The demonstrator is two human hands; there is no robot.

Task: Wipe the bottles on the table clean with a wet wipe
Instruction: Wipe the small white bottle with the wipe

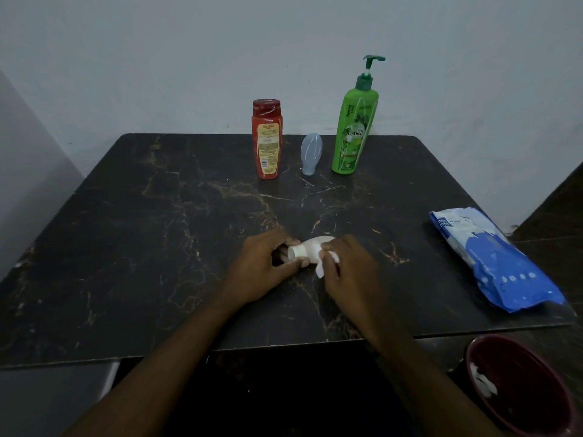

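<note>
Fingers of the left hand are curled round the cap end of a small white plastic bottle, which is held lying sideways at the near middle of the dark marbled surface. A crumpled white wet wipe is pinched against its body by the right hand. Along the far edge, a red shampoo bottle, a small grey-blue squeeze bottle and a green pump bottle are stood in a row. A blue-and-white wipe pack is laid at the right.

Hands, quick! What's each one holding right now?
Left hand grips the small white bottle at its cap end.
Right hand pinches the wet wipe against that bottle.
</note>
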